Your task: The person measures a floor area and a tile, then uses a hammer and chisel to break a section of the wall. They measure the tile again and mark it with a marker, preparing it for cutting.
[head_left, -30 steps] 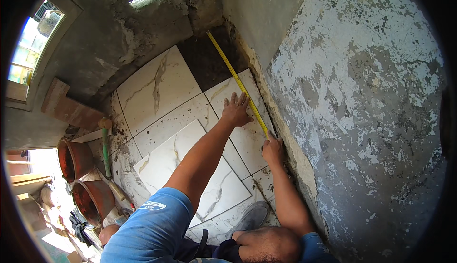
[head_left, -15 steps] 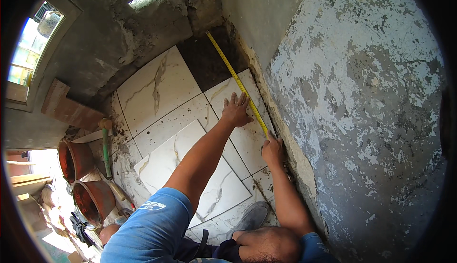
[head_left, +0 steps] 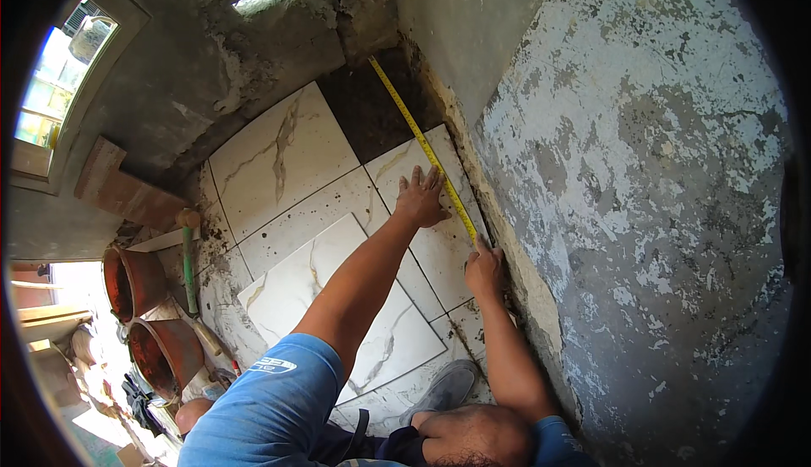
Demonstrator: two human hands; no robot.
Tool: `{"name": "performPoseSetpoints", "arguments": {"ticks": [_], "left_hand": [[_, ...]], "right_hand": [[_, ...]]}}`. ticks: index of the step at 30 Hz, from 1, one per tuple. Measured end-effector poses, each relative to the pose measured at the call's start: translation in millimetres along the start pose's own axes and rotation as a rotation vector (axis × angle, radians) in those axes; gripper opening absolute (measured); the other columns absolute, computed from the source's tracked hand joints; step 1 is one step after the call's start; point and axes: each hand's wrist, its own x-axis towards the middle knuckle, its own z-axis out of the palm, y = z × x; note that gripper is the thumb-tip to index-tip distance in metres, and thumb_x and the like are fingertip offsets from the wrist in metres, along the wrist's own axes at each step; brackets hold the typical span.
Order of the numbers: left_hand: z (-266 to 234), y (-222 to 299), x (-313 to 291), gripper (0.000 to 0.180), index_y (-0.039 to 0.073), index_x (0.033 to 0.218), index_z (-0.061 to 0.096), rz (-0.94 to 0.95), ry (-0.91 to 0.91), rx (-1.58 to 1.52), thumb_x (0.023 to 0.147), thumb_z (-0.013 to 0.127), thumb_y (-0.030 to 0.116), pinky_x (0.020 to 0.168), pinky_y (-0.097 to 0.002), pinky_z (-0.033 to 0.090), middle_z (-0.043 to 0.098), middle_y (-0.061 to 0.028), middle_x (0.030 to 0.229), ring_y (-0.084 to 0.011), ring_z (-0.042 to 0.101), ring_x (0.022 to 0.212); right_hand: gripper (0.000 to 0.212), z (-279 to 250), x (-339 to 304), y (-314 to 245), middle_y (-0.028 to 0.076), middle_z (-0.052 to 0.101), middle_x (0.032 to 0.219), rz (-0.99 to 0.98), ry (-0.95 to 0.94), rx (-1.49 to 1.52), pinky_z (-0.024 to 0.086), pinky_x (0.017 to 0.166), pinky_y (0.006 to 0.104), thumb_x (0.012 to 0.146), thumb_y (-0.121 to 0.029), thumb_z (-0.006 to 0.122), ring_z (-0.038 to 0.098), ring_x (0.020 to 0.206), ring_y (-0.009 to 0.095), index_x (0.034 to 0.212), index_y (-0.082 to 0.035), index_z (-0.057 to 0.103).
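A yellow tape measure [head_left: 414,129] stretches over a white marbled floor tile [head_left: 443,268] beside the right-hand wall. Its far end reaches across a dark untiled patch [head_left: 359,108] in the corner. My right hand [head_left: 484,271] is closed at the near end of the blade, low by the wall; the case is hidden in it. My left hand [head_left: 420,201] lies flat on the tile with fingers spread, its fingertips close against the blade's left edge. Below my left forearm, another marbled tile [head_left: 287,294] rests at an angle on top of the laid tiles.
The peeling wall [head_left: 642,214] rises close on my right. At left stand two reddish-brown buckets [head_left: 169,353], a green-handled mallet [head_left: 187,256] and a brown board [head_left: 127,188] leaning on the wall. Dirt crumbs lie on the laid tiles [head_left: 283,150]. My shoe [head_left: 448,387] is near the angled tile.
The view has shifted very slightly. Both hands and the tape measure stay in the same place.
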Motion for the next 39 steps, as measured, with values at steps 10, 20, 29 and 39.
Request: {"name": "performPoseSetpoints", "arguments": {"ticks": [10,20,29,39], "left_hand": [[-1.1,-0.9,-0.8,0.101,0.015,0.160,0.021,0.013,0.013,0.019,0.083,0.067,0.062,0.120,-0.0614,0.019,0.014,-0.0083,0.168,-0.0402,0.011,0.153],[-1.8,-0.7,-1.7,0.101,0.015,0.160,0.021,0.010,0.008,-0.001,0.083,0.068,0.060,0.120,-0.0612,0.018,0.014,-0.0084,0.168,-0.0403,0.010,0.153],[-2.8,-0.6,-1.5,0.100,0.015,0.160,0.022,0.008,0.005,-0.008,0.084,0.068,0.059,0.120,-0.0615,0.019,0.013,-0.0081,0.168,-0.0401,0.011,0.153],[-4.7,-0.7,-3.1,0.101,0.016,0.160,0.022,-0.004,0.003,-0.012,0.082,0.069,0.059,0.121,-0.0602,0.017,0.014,-0.0054,0.168,-0.0372,0.010,0.154]], "right_hand": [[0.047,-1.4,0.3,-1.1,0.022,0.053,0.119,0.012,-0.021,-0.026,0.051,0.087,0.0501,0.100,-0.026,0.049,0.061,0.108,0.042,0.147,-0.029,0.050],[0.047,-3.1,-0.3,-2.9,0.023,0.053,0.120,0.019,-0.029,-0.024,0.050,0.088,0.0510,0.100,-0.025,0.047,0.060,0.108,0.043,0.147,-0.027,0.051],[0.046,-5.7,-2.6,-5.2,0.025,0.053,0.122,0.004,-0.020,0.010,0.048,0.090,0.0523,0.100,-0.023,0.048,0.058,0.112,0.044,0.145,-0.024,0.053],[0.045,-6.9,-2.6,-6.3,0.023,0.054,0.119,0.004,-0.020,0.002,0.049,0.089,0.0532,0.099,-0.024,0.048,0.059,0.109,0.044,0.144,-0.024,0.054]]}}
